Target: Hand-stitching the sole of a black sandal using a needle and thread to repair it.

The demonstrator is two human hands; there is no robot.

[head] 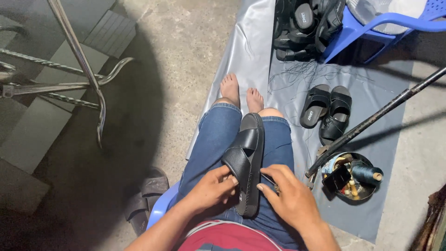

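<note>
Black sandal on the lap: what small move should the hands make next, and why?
Probably the right hand should close its fingers on the sole edge of the black sandal. The sandal lies on its side across the thighs, the left hand already grips it by the crossed straps, and the right hand's fingertips only rest beside the sole, so the sandal is held from one side alone.

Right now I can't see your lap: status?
Left hand grips sandal on lap. Right hand touches its sole edge. Thread spool in bowl beside; nothing blocking.
</note>
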